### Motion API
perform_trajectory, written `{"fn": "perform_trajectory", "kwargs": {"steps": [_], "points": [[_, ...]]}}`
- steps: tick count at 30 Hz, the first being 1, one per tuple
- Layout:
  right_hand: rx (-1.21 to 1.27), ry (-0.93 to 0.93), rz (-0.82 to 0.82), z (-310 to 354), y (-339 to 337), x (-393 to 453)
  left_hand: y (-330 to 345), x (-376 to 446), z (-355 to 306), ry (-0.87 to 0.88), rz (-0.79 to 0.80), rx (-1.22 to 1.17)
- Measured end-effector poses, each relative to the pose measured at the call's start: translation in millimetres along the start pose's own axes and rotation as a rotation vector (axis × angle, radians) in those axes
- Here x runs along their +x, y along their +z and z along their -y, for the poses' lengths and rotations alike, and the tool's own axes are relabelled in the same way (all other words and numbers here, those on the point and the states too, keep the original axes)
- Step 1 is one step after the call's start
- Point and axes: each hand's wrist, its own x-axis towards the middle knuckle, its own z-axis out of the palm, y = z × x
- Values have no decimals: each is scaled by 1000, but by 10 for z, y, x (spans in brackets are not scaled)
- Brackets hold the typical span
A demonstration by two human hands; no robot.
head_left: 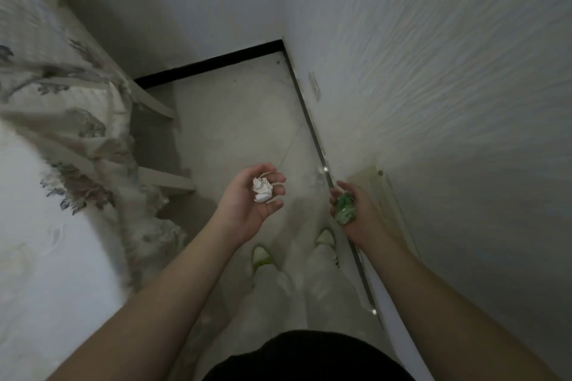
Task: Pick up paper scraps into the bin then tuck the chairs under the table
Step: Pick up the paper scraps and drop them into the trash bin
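Observation:
My left hand (247, 207) is held palm up over the floor, its fingers curled around a crumpled white paper scrap (262, 189). To the right, close to the wall, my right hand (359, 213) grips a crumpled green paper scrap (344, 207). Both arms reach forward from the bottom of the view. No bin shows in the frame. At the left stands a table under a floral tablecloth (71, 120), and pale chair rails (164, 178) stick out from beneath the cloth.
A narrow strip of pale floor (247, 114) runs between the cloth-covered table and a white textured wall (433, 71) on the right. A black baseboard (210, 63) closes the far end. My feet in green-trimmed shoes (263, 257) stand on the floor below my hands.

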Motion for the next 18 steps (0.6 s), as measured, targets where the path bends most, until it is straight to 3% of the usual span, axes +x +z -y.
{"fn": "perform_trajectory", "kwargs": {"steps": [4, 13, 18], "points": [[-85, -34, -68, -36, 38, 641, -135, 618, -9, 9, -30, -18], [-679, -342, -188, -428, -310, 2160, -399, 2084, 273, 34, -43, 7], [-1053, -372, -236, -688, -614, 2877, -797, 2797, 694, 3, -29, -36]]}}
